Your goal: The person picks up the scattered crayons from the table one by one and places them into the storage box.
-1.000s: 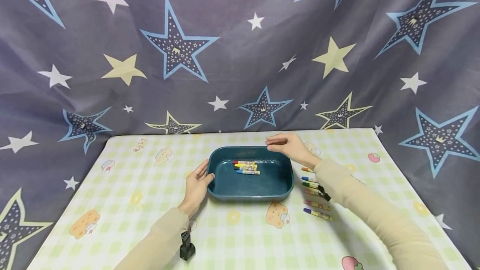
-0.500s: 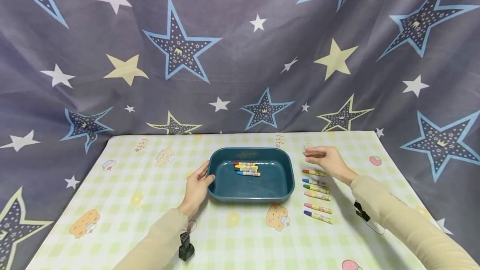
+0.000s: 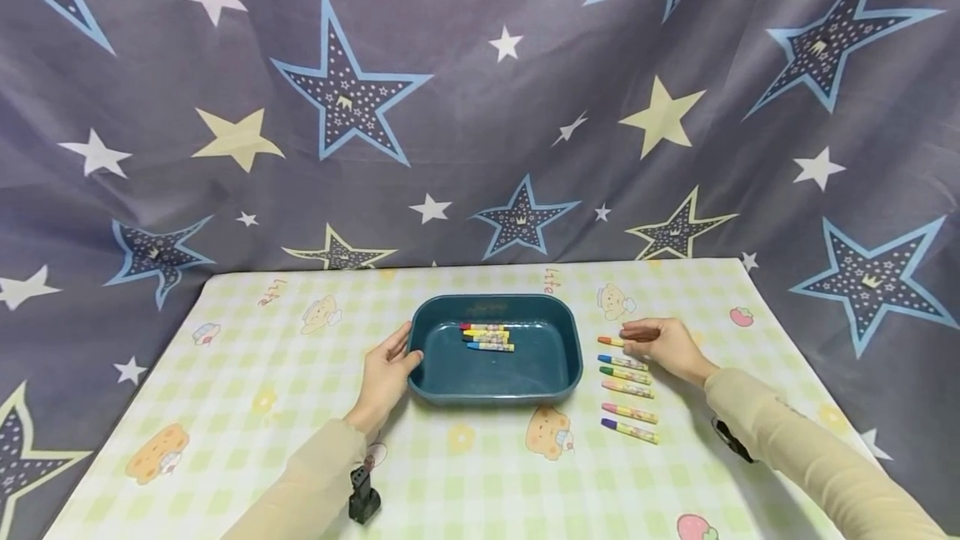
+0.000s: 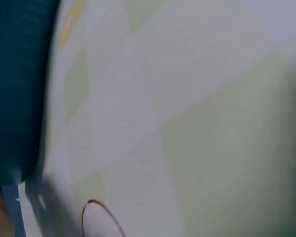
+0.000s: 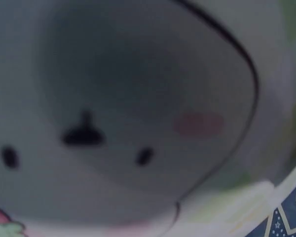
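Note:
A dark teal plastic box (image 3: pixel 495 397) stands on the table. My left hand (image 3: pixel 384 373) grips its left rim, with the thumb over the edge and the fingers along the outside. In the left wrist view the box's side wall (image 4: pixel 17 89) fills the left edge, with a bit of finger (image 4: pixel 0 217) below. Right of the box, my right hand (image 3: pixel 663 347) pinches an orange crayon (image 3: pixel 609 341); its orange tip shows, while the fingers hide the rest. Inside the box lie several crayons, among them a red one (image 3: pixel 482 327) and a blue one (image 3: pixel 491 347).
Below the right hand several crayons lie in a column: blue (image 3: pixel 622 362), green (image 3: pixel 626 374), peach (image 3: pixel 627 389), pink (image 3: pixel 630 413) and dark blue (image 3: pixel 630 430). A checked cloth (image 3: pixel 247 407) covers the table. A starry curtain (image 3: pixel 465 107) hangs behind. Only blurred cloth (image 5: pixel 128 187) dominates the right wrist view.
My right hand has moved from above the box's back right corner out to the right, then down onto the orange crayon. The left hand keeps its grip on the box.

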`<action>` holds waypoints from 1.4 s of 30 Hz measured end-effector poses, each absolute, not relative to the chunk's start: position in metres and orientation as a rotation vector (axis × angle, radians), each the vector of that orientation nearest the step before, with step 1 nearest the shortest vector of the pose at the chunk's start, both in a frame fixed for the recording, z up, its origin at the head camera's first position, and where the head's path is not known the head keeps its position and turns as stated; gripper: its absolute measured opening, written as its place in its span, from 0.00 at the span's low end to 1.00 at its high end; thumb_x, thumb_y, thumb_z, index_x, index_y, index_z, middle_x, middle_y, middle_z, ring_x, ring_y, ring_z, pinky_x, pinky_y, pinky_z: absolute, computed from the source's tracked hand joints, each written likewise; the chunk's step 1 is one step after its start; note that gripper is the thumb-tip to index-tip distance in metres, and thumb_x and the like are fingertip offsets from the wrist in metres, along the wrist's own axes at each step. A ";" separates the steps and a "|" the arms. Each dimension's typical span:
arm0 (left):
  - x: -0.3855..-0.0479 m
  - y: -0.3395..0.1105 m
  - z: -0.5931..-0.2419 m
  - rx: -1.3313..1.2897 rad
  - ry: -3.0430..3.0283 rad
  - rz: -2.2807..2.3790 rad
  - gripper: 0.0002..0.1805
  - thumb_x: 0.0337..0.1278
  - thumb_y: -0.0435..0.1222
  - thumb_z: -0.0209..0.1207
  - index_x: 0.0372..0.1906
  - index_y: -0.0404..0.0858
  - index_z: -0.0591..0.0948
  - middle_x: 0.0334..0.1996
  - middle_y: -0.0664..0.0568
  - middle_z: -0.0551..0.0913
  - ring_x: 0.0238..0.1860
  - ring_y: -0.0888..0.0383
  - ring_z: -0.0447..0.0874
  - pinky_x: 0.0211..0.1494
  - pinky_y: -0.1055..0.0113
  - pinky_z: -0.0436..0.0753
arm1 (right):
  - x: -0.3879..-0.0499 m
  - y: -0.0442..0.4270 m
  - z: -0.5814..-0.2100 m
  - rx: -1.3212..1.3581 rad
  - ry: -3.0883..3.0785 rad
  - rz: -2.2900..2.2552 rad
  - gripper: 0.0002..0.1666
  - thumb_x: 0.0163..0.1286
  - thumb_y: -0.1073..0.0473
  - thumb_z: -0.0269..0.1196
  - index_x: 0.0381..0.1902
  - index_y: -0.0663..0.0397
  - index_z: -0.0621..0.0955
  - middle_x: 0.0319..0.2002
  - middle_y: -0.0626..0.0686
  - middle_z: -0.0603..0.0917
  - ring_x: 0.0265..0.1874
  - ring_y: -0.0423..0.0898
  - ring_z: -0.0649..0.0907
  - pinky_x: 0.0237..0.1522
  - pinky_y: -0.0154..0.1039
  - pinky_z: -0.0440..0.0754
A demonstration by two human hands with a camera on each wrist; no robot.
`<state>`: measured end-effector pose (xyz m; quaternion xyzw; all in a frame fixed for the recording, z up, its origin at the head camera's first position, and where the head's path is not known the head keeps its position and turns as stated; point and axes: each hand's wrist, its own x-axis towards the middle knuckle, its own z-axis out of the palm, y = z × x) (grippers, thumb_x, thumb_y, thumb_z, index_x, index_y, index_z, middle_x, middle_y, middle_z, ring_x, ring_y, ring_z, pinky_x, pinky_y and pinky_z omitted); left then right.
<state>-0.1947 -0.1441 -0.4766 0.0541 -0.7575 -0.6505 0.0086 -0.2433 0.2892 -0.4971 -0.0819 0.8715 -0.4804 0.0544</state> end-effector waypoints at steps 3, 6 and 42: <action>-0.193 -0.144 -0.476 0.183 -2.343 -2.024 0.29 0.58 0.28 0.53 0.66 0.37 0.64 0.66 0.44 0.64 0.65 0.51 0.63 0.62 0.70 0.69 | -0.241 0.287 -0.500 -0.247 2.659 -1.464 0.24 0.55 0.61 0.67 0.51 0.64 0.79 0.45 0.60 0.83 0.46 0.53 0.82 0.43 0.30 0.83; -0.193 -0.144 -0.477 0.198 -2.317 -2.027 0.29 0.58 0.28 0.52 0.66 0.37 0.64 0.66 0.44 0.63 0.66 0.52 0.63 0.62 0.72 0.69 | -0.241 0.284 -0.499 -0.251 2.675 -1.471 0.22 0.56 0.63 0.66 0.49 0.64 0.80 0.45 0.61 0.83 0.43 0.51 0.83 0.40 0.30 0.84; -0.190 -0.133 -0.483 0.310 -2.200 -2.062 0.28 0.55 0.28 0.55 0.64 0.36 0.68 0.63 0.44 0.69 0.64 0.51 0.66 0.62 0.69 0.70 | -0.256 0.240 -0.436 -0.254 2.690 -1.775 0.23 0.56 0.59 0.67 0.48 0.65 0.80 0.43 0.62 0.84 0.33 0.33 0.85 0.38 0.29 0.84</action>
